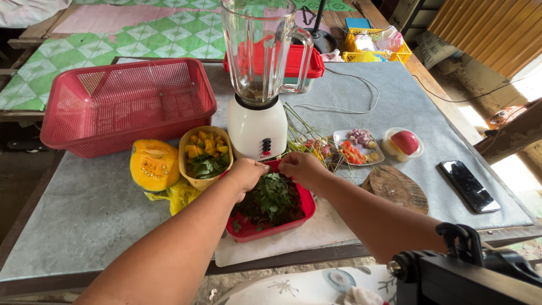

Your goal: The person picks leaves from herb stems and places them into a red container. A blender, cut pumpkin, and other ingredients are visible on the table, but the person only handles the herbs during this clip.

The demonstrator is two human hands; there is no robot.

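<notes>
Red tray (pixel 305 210) of greens (pixel 271 200), frame centre, directly below both hands. Left hand (pixel 246 174), right hand (pixel 302 168) pinch one sprig together over far rim; equally near.

The blender jar (pixel 258 45) is running off the top edge; curled fingers (pixel 255 167) are hiding whatever they pinch.

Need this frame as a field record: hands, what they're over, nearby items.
left hand: at far rim of red tray, fingers pinched
right hand: same rim, fingers pinched
tray contents: green leaves
behind hands: blender, jar looks nearly empty
left of tray: bowl of squash cubes, cut squash, red basket
right: round wooden board, phone
</notes>
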